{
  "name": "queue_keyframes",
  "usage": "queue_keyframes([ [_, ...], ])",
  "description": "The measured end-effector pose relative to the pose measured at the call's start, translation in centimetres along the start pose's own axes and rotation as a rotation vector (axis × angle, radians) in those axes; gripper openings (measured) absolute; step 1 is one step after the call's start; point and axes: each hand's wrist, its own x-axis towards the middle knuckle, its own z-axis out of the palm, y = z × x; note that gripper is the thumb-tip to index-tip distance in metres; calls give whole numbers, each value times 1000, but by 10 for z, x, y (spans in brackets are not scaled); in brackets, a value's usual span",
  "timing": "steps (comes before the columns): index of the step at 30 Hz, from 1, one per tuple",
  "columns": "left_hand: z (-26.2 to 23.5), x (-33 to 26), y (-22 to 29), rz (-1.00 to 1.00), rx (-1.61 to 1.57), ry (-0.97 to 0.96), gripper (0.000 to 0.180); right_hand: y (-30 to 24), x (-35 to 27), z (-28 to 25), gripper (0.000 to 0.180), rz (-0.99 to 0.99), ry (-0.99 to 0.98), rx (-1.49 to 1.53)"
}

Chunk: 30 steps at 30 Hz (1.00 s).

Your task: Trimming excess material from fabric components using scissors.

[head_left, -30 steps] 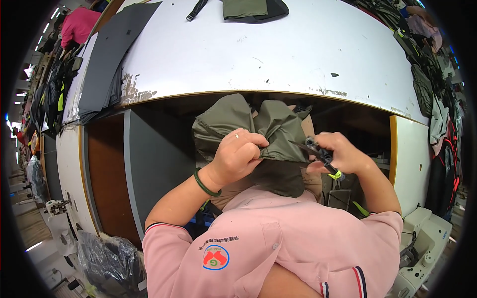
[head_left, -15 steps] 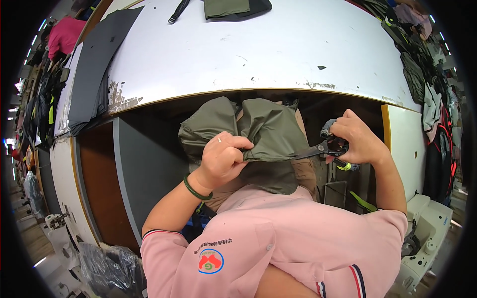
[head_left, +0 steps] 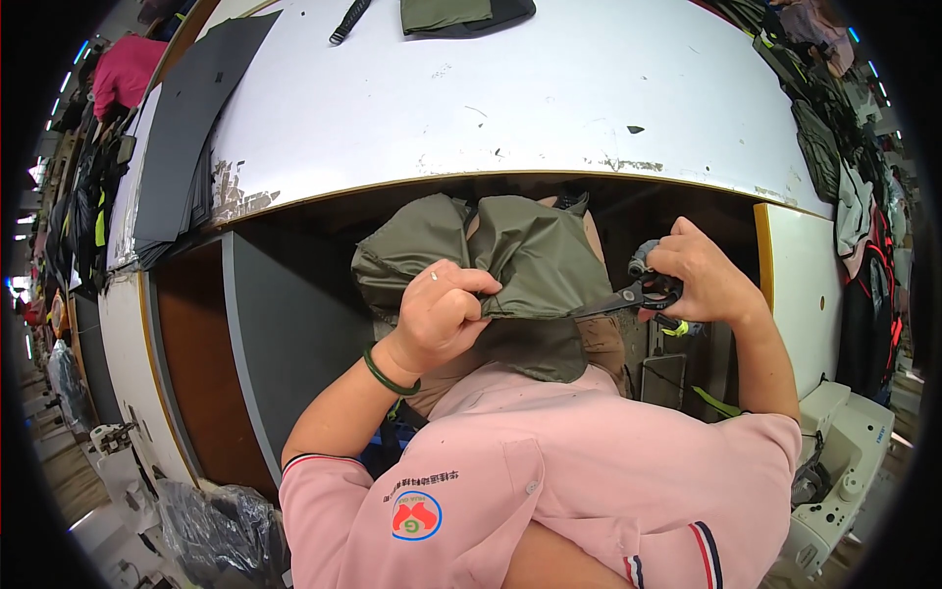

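Observation:
An olive green fabric piece point(head_left: 520, 260) is bunched up just below the edge of the white table point(head_left: 510, 98). My left hand point(head_left: 442, 314) pinches a fold of this fabric at its lower edge. My right hand point(head_left: 702, 270) grips black scissors point(head_left: 628, 294), whose blades point left and touch the fabric's right side. A green band circles my left wrist.
Dark grey sheets point(head_left: 182, 128) are stacked on the table's left end. A folded olive piece point(head_left: 446, 12) and a black strap point(head_left: 348, 22) lie at the far edge. Bags hang along the right side point(head_left: 834, 147). A white sewing machine point(head_left: 844, 471) sits at lower right.
My right hand with the scissors has moved out to the right and the blades now reach the fabric's edge. My left hand has shifted its pinch lower on the fabric.

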Motion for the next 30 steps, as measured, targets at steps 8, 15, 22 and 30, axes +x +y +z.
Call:
queue_keyframes([
  [8,3,1,-1,-23,-39,-5,43,-4,13,-7,39,-33,158,-43],
  [15,9,11,8,-63,-115,-23,39,-26,47,-5,31,-170,246,-218],
  [22,10,9,4,-62,-111,-55,42,-22,49,-6,33,-167,130,-270],
  [30,8,16,2,-108,-98,-117,35,-48,52,13,38,-72,28,303],
])
